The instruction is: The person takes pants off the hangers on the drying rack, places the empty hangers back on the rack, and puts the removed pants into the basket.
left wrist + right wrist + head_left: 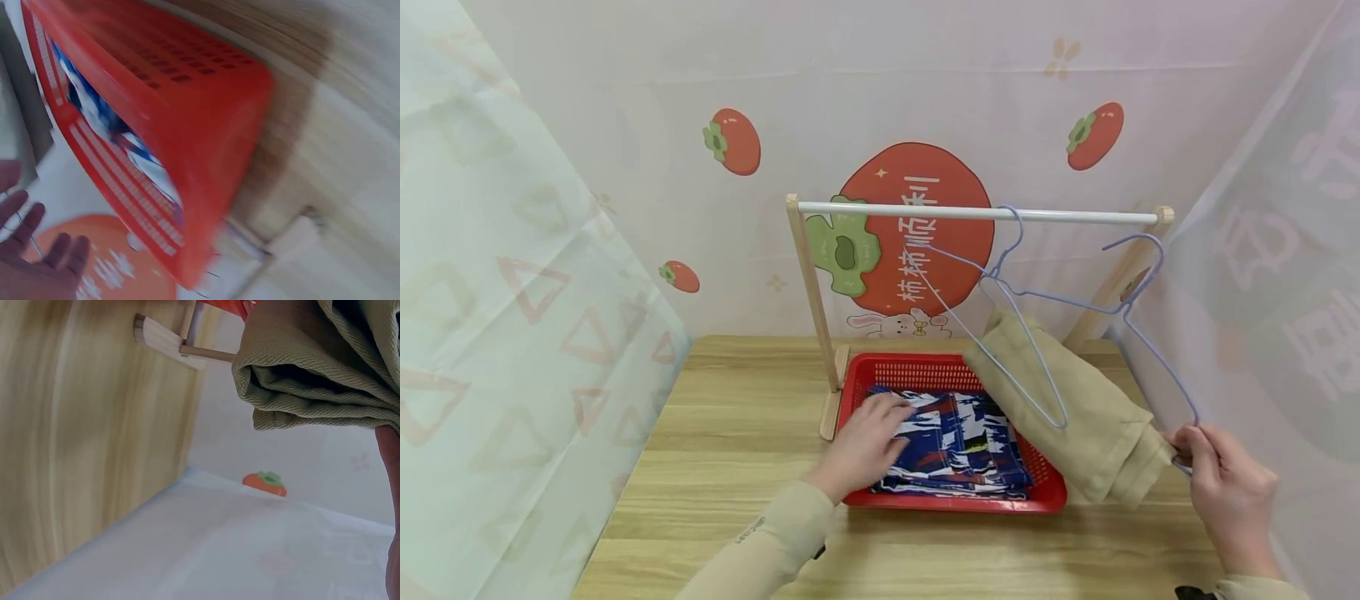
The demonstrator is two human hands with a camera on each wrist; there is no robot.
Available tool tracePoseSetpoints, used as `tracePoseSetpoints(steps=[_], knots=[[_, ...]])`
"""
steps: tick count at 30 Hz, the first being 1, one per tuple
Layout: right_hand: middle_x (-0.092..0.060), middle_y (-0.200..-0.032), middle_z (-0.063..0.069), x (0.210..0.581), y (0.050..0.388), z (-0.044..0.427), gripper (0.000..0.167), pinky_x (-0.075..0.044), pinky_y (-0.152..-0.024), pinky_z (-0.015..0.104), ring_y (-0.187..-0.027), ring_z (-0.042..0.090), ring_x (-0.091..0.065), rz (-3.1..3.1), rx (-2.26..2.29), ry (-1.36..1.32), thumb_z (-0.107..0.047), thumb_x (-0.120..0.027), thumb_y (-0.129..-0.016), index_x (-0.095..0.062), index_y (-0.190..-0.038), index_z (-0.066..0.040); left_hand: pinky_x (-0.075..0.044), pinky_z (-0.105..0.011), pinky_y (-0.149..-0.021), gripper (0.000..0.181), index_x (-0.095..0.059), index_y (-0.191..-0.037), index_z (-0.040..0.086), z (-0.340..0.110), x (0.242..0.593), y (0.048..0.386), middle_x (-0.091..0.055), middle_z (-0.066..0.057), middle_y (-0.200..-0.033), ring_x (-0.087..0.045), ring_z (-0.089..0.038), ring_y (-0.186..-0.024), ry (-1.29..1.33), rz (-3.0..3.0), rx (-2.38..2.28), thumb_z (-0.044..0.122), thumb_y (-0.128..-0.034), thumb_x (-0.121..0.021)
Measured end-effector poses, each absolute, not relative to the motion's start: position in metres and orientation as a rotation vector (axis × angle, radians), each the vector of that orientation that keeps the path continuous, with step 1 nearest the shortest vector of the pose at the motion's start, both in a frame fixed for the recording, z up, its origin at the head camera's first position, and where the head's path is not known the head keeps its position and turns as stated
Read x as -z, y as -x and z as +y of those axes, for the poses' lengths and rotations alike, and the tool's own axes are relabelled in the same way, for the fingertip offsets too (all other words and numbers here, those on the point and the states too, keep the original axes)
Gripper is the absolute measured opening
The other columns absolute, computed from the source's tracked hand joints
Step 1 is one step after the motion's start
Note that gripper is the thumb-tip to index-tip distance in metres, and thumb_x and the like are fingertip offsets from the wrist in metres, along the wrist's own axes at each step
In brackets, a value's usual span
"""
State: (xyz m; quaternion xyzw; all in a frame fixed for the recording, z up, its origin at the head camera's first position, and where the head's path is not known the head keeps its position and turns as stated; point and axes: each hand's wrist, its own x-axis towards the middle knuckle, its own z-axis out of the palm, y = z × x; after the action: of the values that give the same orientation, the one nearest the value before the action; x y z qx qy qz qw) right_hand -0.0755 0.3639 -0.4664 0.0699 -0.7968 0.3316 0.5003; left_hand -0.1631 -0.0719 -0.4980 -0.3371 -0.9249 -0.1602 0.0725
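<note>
My right hand grips the lower right corner of a blue wire hanger, beside the end of a folded khaki garment. This garment lies across the hanger's lower part and covers most of its bar. Up close in the right wrist view, the folded khaki cloth shows several layers. My left hand is over the left side of a red basket, fingers loosely spread, near a folded blue, white and red patterned cloth. Whether it touches the cloth, I cannot tell.
A rack with a white rail and wooden posts stands around the basket on the wooden table. From the rail hangs a second blue wire hanger, in front of the khaki garment. Printed sheets enclose the back and sides.
</note>
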Motion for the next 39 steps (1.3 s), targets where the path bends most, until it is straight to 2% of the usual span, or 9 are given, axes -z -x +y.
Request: tracePoseSetpoints(steps=[8,11,16,19,22,28,34,37,39], knots=[[-0.064,-0.093,-0.036,0.473,0.068,0.361,0.011,-0.046,-0.072,-0.002,-0.082,-0.023,-0.061,-1.966,-0.929,-0.107,0.011,-0.063,-0.093,-0.068,-0.087,0.019,-0.033,-0.044,-0.122,0.060,-0.040,-0.157,0.023,-0.016,0.496,0.154,-0.043,-0.001,-0.159,-0.032,-0.028,-0.152,1.530,-2.457,0.138,0.035,-0.1022,-0.062],[-0.066,-0.088,-0.035,0.472,0.064,0.356,0.011,-0.049,-0.066,0.000,-0.076,-0.020,-0.064,-2.000,-1.038,-0.037,0.014,-0.059,-0.095,-0.066,-0.089,0.021,-0.028,-0.046,-0.124,0.066,-0.027,-0.163,0.026,0.001,0.501,0.152,-0.028,-0.001,-0.168,-0.021,-0.031,-0.156,1.596,-2.385,0.091,0.031,-0.1044,-0.058],[-0.066,-0.082,-0.034,0.471,0.057,0.349,0.014,-0.053,-0.061,0.006,-0.071,-0.015,-0.066,-2.065,-1.146,0.072,0.012,-0.056,-0.098,-0.066,-0.089,0.016,-0.015,-0.049,-0.127,0.085,-0.011,-0.166,0.028,0.019,0.510,0.157,-0.007,-0.003,-0.173,-0.006,-0.036,-0.158,1.639,-2.260,-0.049,0.019,-0.1003,-0.065],[-0.069,-0.078,-0.028,0.471,0.054,0.347,0.016,-0.054,-0.059,0.009,-0.069,-0.011,-0.068,-2.095,-1.200,0.122,0.009,-0.056,-0.100,-0.067,-0.088,0.010,-0.010,-0.050,-0.128,0.084,-0.012,-0.166,0.031,0.024,0.513,0.162,-0.008,-0.003,-0.173,-0.003,-0.034,-0.158,1.643,-2.179,-0.107,0.014,-0.1009,-0.063],[-0.072,-0.074,-0.018,0.472,0.052,0.345,0.017,-0.055,-0.058,0.011,-0.067,-0.007,-0.069,-2.112,-1.279,0.173,0.007,-0.055,-0.101,-0.067,-0.088,0.011,-0.009,-0.050,-0.128,0.071,-0.017,-0.165,0.032,0.027,0.516,0.166,-0.014,-0.002,-0.172,-0.005,-0.030,-0.159,1.627,-2.097,-0.119,0.009,-0.1064,-0.051],[-0.074,-0.072,-0.006,0.476,0.047,0.341,0.020,-0.056,-0.056,0.014,-0.063,0.000,-0.070,-2.067,-1.523,0.203,0.005,-0.054,-0.102,-0.065,-0.089,0.015,-0.023,-0.055,-0.125,0.063,-0.027,-0.162,0.037,0.027,0.514,0.169,-0.023,0.000,-0.170,-0.024,-0.025,-0.156,1.508,-1.940,-0.163,0.001,-0.1103,-0.028],[-0.075,-0.072,0.000,0.480,0.045,0.339,0.021,-0.055,-0.055,0.015,-0.063,0.002,-0.070,-2.002,-1.683,0.117,0.004,-0.053,-0.103,-0.064,-0.087,0.013,-0.021,-0.061,-0.123,0.074,-0.020,-0.164,0.039,0.030,0.515,0.171,-0.016,-0.003,-0.171,-0.016,-0.027,-0.158,1.433,-1.970,-0.240,-0.006,-0.1060,-0.031],[-0.074,-0.072,0.000,0.481,0.044,0.338,0.021,-0.055,-0.056,0.015,-0.064,0.003,-0.070,-2.010,-1.695,0.117,0.003,-0.053,-0.103,-0.066,-0.087,0.009,-0.017,-0.063,-0.123,0.070,-0.018,-0.164,0.036,0.034,0.517,0.173,-0.014,-0.005,-0.172,-0.012,-0.031,-0.158,1.438,-1.990,-0.209,0.000,-0.1066,-0.035],[-0.074,-0.072,0.000,0.481,0.044,0.338,0.022,-0.055,-0.056,0.015,-0.064,0.002,-0.069,-2.031,-1.676,0.129,0.001,-0.054,-0.103,-0.068,-0.087,0.006,-0.020,-0.063,-0.123,0.064,-0.023,-0.164,0.032,0.036,0.516,0.174,-0.019,-0.005,-0.171,-0.016,-0.031,-0.157,1.439,-1.946,-0.189,0.007,-0.1072,-0.039]])
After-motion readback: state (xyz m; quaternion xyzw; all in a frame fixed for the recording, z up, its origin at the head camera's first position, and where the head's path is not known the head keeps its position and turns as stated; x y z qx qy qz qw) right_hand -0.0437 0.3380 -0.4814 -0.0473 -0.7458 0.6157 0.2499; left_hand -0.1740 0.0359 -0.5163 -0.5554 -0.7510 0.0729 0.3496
